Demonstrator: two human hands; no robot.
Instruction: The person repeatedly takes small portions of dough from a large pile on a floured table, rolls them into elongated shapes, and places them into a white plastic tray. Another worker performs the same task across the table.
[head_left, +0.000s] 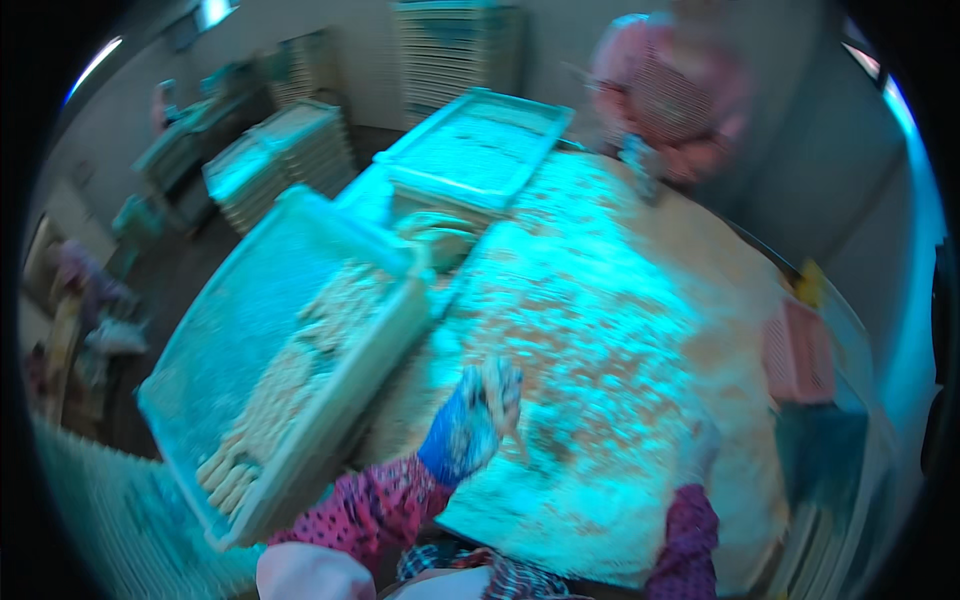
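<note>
The picture is blurred by motion. My left hand (487,405), in a blue glove dusted white, hovers over the table's pile of small pale pieces (590,330), its fingers curled around a few pale sticks. Just left of it a long framed tray (225,330) lies tilted, with rows of pale sticks (290,385) laid along its near side. My right hand (702,447), in a pale glove below a dark red sleeve, rests on the near right part of the pile. Its fingers are too blurred to read.
A second tray (475,150) lies at the table's far end. Another person in pink (670,90) stands beyond it. A pink basket (797,350) sits at the right edge. Stacks of trays (285,155) stand at the back left.
</note>
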